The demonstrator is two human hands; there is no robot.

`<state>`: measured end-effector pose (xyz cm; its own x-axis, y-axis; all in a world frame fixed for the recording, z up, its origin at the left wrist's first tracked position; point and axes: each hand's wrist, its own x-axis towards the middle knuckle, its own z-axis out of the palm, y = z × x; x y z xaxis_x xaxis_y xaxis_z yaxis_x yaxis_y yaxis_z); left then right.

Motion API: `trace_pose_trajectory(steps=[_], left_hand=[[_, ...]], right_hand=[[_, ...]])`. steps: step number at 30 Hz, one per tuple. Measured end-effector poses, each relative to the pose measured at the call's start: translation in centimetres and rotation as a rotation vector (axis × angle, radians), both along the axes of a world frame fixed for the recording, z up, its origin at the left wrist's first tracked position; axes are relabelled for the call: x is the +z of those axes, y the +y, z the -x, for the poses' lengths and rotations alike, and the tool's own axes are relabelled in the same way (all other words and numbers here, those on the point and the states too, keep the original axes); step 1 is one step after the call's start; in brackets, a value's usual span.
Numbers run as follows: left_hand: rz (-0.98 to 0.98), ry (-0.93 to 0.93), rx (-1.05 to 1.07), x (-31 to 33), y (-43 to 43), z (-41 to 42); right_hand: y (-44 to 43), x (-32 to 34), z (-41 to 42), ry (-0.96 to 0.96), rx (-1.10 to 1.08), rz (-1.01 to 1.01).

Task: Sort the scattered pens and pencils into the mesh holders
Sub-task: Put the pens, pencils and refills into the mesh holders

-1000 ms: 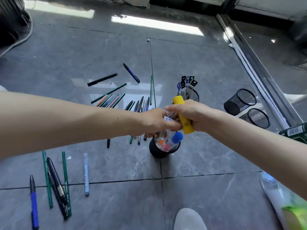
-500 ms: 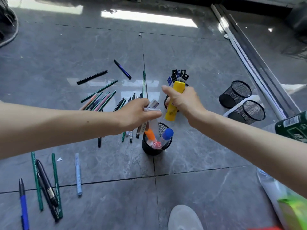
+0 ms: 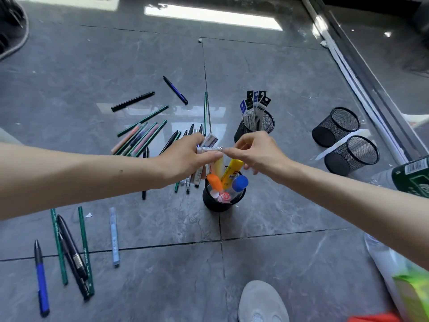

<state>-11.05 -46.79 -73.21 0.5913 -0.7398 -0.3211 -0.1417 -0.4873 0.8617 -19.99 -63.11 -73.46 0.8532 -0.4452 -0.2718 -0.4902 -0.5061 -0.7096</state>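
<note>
Hovering over the near mesh holder (image 3: 213,204), where a yellow marker (image 3: 232,170) stands, the left hand (image 3: 183,159) grips several white packets (image 3: 210,145) while the right hand (image 3: 257,152) pinches the end of one, pens (image 3: 144,138) lying scattered on the floor (image 3: 278,252) beyond.

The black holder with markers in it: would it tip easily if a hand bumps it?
Possibly: the markers stand well above the black holder, so its weight sits high. On the glossy floor it might slide first.

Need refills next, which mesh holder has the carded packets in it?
The far upright holder, packets sticking out. The near holder has markers; the two tipped holders at right look empty.
</note>
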Motion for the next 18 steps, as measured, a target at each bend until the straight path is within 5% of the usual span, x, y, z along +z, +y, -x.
trace_pose_trajectory(steps=[9,18], left_hand=[[0.005,-0.134,-0.072,0.1,0.9,0.3],[0.007,-0.121,-0.101,-0.6,1.0,0.4]], right_hand=[[-0.1,0.0,-0.2,0.055,0.208,-0.048],[-0.1,-3.0,0.1,0.127,0.198,0.206]])
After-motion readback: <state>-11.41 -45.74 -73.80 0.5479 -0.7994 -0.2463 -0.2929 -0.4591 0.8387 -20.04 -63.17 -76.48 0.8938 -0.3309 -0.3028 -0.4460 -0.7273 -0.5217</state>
